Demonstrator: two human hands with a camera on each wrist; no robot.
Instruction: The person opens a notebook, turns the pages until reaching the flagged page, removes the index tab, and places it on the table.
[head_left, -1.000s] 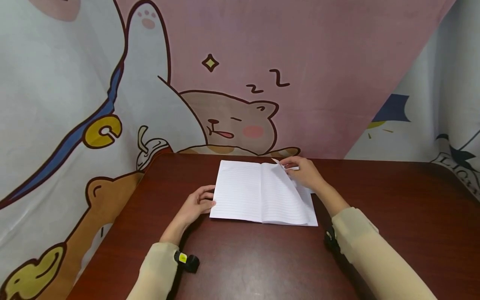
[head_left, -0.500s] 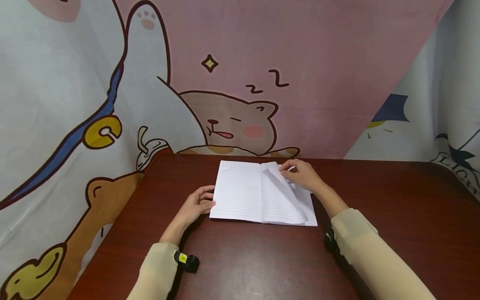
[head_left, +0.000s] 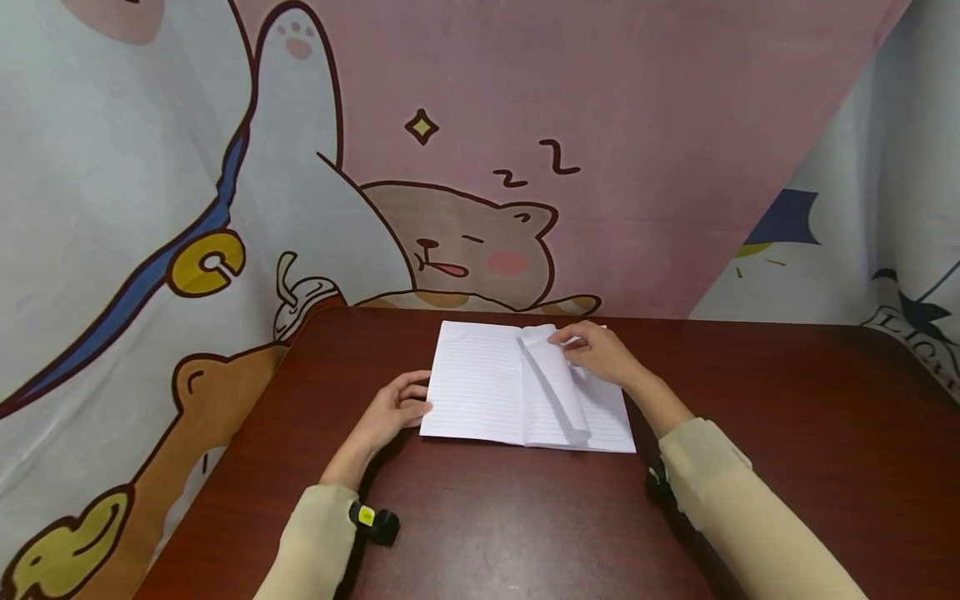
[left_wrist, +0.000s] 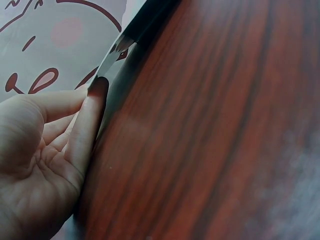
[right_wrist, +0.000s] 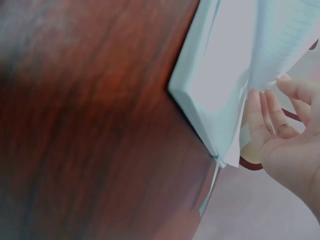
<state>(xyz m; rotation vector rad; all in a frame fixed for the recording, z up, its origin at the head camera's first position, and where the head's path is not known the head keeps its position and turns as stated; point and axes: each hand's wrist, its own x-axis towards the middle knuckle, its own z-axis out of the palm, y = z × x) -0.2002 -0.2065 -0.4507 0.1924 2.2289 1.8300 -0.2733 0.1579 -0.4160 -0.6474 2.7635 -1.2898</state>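
1. The lined notebook point(head_left: 474, 383) lay open on the brown wooden table point(head_left: 510, 517), between the two hands.
2. The left hand point(head_left: 386, 412) pinched the notebook's left edge between thumb and fingers.
3. The right hand point(head_left: 602, 352) pinched a page point(head_left: 553, 367), which curled leftward over the right half.
4. A narrow pale strip point(right_wrist: 209, 192) stuck out from the notebook's corner.

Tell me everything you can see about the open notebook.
The notebook lies open on the wooden-looking table, its white paper pages ruled, with no handwriting I can make out. The left page lies fairly flat; on the right, a leaf is curled over toward the centre fold, pinched near its far edge by the right hand. The left hand holds the left edge. A thin pale strip sticks out at one corner.
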